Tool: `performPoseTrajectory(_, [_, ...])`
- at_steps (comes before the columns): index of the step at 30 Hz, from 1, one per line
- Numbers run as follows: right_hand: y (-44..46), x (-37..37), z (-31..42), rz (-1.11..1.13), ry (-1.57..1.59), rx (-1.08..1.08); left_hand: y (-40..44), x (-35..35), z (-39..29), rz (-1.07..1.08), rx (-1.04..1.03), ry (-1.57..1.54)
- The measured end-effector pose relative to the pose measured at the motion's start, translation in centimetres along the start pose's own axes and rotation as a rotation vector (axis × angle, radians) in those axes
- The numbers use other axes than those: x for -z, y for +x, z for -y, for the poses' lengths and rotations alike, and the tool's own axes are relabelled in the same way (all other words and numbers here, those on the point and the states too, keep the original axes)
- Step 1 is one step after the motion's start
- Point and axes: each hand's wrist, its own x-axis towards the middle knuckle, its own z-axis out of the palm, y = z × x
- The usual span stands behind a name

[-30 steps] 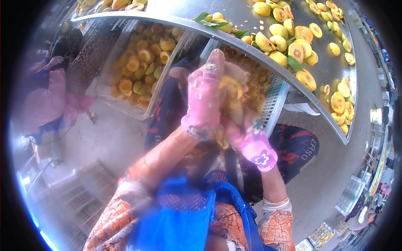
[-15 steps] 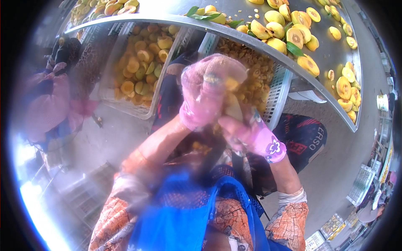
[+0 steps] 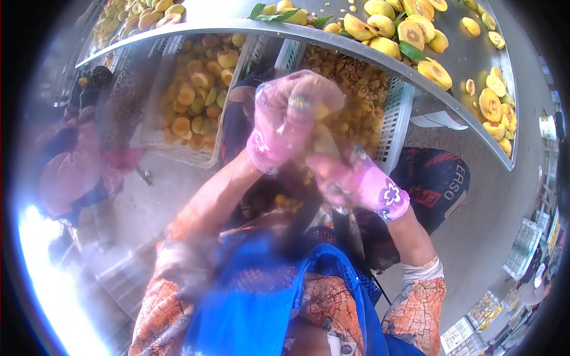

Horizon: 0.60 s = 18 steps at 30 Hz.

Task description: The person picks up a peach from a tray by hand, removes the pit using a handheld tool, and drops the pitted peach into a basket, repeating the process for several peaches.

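My left hand [image 3: 291, 118], in a pink glove, is closed in front of my lap, above a crate of peach pieces. At its right edge shows a blurred yellow peach piece [image 3: 323, 111], mostly hidden by the glove. Just below and to the right, my right hand [image 3: 350, 183], in a pink glove with a white flower print, has its fingers curled and its thumb pointing at the left hand. What it holds is smeared and hidden. A pale yellowish shape [image 3: 325, 143] lies between the hands; I cannot tell what it is.
A metal table [image 3: 451, 41] with halved yellow peaches [image 3: 433, 72] and leaves curves across the top. Under its edge stand a crate [image 3: 399, 121] of small peach pieces and a crate [image 3: 215, 155] of peach halves. A person [image 3: 71, 172] is at the left.
The view has shifted slightly, so the table appears a little higher and further left. Both hands keep nearly the same pose close together.
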Motion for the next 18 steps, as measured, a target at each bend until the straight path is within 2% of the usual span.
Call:
performPoseTrajectory(1, [-0.1,0.0,-0.2,-0.007,0.105,-0.073,0.1,0.3,0.2,0.004,0.003,-0.001])
performPoseTrajectory(2, [-0.2,-0.1,0.0,-0.009,0.112,-0.073,0.2,0.9,0.3,0.102,-0.131,0.099])
performPoseTrajectory(3, [-0.3,-0.3,0.4,-0.011,-0.016,-0.089,0.3,1.4,0.3,0.201,-0.267,0.196])
performPoseTrajectory(4, [-0.3,-0.3,0.7,-0.013,-0.149,-0.103,0.6,1.8,0.2,0.204,-0.269,0.192])
performPoseTrajectory(7, [-0.2,-0.4,1.2,0.053,-0.166,-0.078,1.2,2.1,0.0,0.335,-0.244,0.307])
performPoseTrajectory(8, [0.1,0.0,0.7,0.052,-0.165,-0.076,0.8,1.5,0.0,0.231,-0.155,0.137])
performPoseTrajectory(9, [0.5,0.8,-0.1,0.248,0.142,-0.1,0.5,0.8,0.0,0.126,-0.065,-0.032])
performPoseTrajectory(10, [0.8,1.0,-0.5,0.442,0.452,-0.123,0.3,0.1,-0.5,0.129,-0.065,-0.032])
performPoseTrajectory(12, [0.2,0.5,-0.4,0.391,0.42,-0.046,0.1,-1.3,-1.5,-0.145,0.279,-0.238])
performPoseTrajectory(13, [-0.2,0.3,-0.3,0.337,0.387,0.025,0.2,-1.9,-1.4,-0.147,0.276,-0.244])
performPoseTrajectory(15, [-0.2,0.6,-0.5,0.362,0.427,0.009,0.2,-2.8,-0.9,-0.291,0.4,-0.481])
performPoseTrajectory(16, [0.0,0.8,-0.6,0.394,0.472,0.0,0.1,-2.7,-0.7,-0.293,0.391,-0.477])
performPoseTrajectory(18, [0.2,0.9,-0.7,0.437,0.484,0.009,-0.1,-2.6,-0.4,-0.255,0.417,-0.68])
